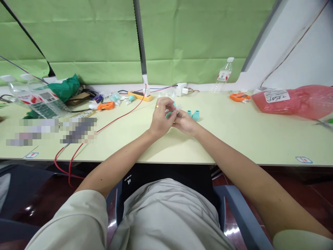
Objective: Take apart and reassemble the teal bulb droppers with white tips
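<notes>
My left hand (163, 116) and my right hand (184, 121) meet over the middle of the table. Between them is a small teal piece (169, 115), partly covered by the left fingers. A bit of clear, whitish material (178, 108) shows at the fingertips of both hands. The left fingers are curled and pinched together; the right fingers bend round beneath the pieces. Just right of the hands, two teal cup-like pieces (196, 115) stand on the table. Small whitish pointed pieces (166, 94) are partly visible behind the left hand.
Along the back of the table (260, 139) lie a yellow meter (139, 96), orange tools (106, 106) and a white plug (181, 89). Bottles (41, 100) stand left, another bottle (224, 75) back right. A red bag (293, 100) lies right. A red cable (114, 121) crosses left.
</notes>
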The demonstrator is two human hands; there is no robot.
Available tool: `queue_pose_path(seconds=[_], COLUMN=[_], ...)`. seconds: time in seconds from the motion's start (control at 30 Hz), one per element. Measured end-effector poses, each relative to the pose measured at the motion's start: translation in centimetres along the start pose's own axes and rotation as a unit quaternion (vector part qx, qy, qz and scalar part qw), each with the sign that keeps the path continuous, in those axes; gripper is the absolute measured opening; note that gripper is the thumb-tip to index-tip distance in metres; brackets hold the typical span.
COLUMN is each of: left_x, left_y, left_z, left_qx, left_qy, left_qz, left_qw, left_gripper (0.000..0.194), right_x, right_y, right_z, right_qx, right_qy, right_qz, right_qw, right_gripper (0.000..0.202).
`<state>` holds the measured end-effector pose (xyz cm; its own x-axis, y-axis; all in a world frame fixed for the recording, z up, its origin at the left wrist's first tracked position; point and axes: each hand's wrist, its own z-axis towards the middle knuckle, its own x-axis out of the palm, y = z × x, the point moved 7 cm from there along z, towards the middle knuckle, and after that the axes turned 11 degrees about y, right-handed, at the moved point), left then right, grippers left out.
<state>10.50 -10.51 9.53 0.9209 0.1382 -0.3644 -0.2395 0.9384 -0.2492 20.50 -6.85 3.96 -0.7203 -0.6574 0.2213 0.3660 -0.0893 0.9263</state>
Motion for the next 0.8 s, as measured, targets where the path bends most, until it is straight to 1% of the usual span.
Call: queue_pose_path(seconds=[0.1, 0.23, 0.37, 0.5, 0.63, 0.8], left_x=[0.1, 0.0, -0.1, 0.0, 0.1, -0.1], left_y=[-0.9, -1.5, -1.7, -1.3, -1.0, -1.0], left_z=[0.1, 0.2, 0.2, 0.2, 0.3, 0.5], left_qx=[0.023, 0.037, 0.037, 0.021, 0.018, 0.031], left_qy=[0.008, 0.005, -0.002, 0.010, 0.028, 0.035], left_qz=[0.023, 0.054, 0.071, 0.067, 0.069, 0.065], left_qw=[0.999, 0.998, 0.997, 0.998, 0.997, 0.997], left_gripper=[0.027, 0.020, 0.018, 0.019, 0.022, 0.024], right_x=[0.1, 0.1, -0.1, -0.2, -0.3, -0.6], right_y=[0.4, 0.7, 1.1, 1.6, 1.4, 1.0], right_z=[-0.2, -0.2, -0.2, -0.2, -0.1, -0.1], right_qx=[-0.014, -0.035, -0.060, -0.083, -0.073, -0.055], right_qy=[-0.005, -0.007, -0.020, -0.038, -0.039, -0.034], right_qz=[-0.004, -0.031, -0.106, -0.164, -0.167, -0.139], right_qw=[1.000, 0.999, 0.992, 0.982, 0.982, 0.988], right_gripper=[0.038, 0.039, 0.039, 0.034, 0.038, 0.040])
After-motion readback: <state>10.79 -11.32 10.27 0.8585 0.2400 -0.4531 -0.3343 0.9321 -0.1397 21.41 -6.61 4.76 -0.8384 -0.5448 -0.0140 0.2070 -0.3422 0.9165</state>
